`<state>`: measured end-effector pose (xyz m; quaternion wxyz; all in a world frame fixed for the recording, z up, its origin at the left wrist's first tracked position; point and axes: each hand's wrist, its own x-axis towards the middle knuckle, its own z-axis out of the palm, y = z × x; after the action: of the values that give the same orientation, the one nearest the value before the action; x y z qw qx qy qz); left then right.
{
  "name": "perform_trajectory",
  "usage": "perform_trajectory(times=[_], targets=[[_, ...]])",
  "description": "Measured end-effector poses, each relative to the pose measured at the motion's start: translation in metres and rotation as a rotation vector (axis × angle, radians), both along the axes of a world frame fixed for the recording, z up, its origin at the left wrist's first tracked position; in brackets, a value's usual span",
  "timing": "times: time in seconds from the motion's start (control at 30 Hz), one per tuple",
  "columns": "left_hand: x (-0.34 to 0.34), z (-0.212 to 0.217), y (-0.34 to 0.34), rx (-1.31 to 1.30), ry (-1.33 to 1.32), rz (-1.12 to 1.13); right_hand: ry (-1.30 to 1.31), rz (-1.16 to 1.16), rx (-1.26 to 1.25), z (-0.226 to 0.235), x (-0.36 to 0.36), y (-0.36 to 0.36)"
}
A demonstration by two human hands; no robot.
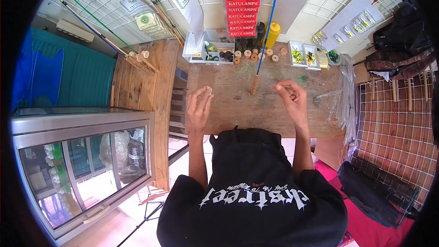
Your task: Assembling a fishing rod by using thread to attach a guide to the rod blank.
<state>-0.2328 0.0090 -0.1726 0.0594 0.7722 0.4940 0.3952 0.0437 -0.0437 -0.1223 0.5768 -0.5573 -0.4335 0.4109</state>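
Both my hands are raised over the wooden workbench (224,119), a little apart. My left hand (198,110) is closed, its fingers drawn together round a small pale, shiny bit at the tips that is too small to name. My right hand (294,100) pinches thumb against forefinger; whatever is between them is too fine to make out. Between the hands stands a blue fishing rod (268,23) with a brown handle (254,85), its butt at the bench top. Neither hand touches it.
Wooden spools (254,56) line the bench's back, beside a white organiser tray (212,61) and a yellow squeeze bottle (273,34). Small boxes of floats (297,55) stand right. Clear plastic sleeves (346,105) hang over the right edge. A glass cabinet (87,169) stands left.
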Motion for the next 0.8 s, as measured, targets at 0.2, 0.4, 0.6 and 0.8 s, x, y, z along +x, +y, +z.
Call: perform_trajectory(times=[0.2,0.4,0.6,0.8], targets=[[0.008,-0.007,-0.007,0.114,-0.008,-0.167,0.059,-0.083,-0.032,0.009,0.013,-0.003],[0.01,-0.015,-0.005,0.26,-0.031,-0.176,0.145,-0.141,-0.044,0.013,0.013,-0.003],[0.02,-0.024,0.002,0.209,-0.194,-0.071,0.157,-0.072,-0.047,0.01,0.014,-0.005],[0.047,-0.032,0.031,-0.465,-1.315,0.123,0.088,0.247,-0.016,0.004,-0.005,-0.015]])
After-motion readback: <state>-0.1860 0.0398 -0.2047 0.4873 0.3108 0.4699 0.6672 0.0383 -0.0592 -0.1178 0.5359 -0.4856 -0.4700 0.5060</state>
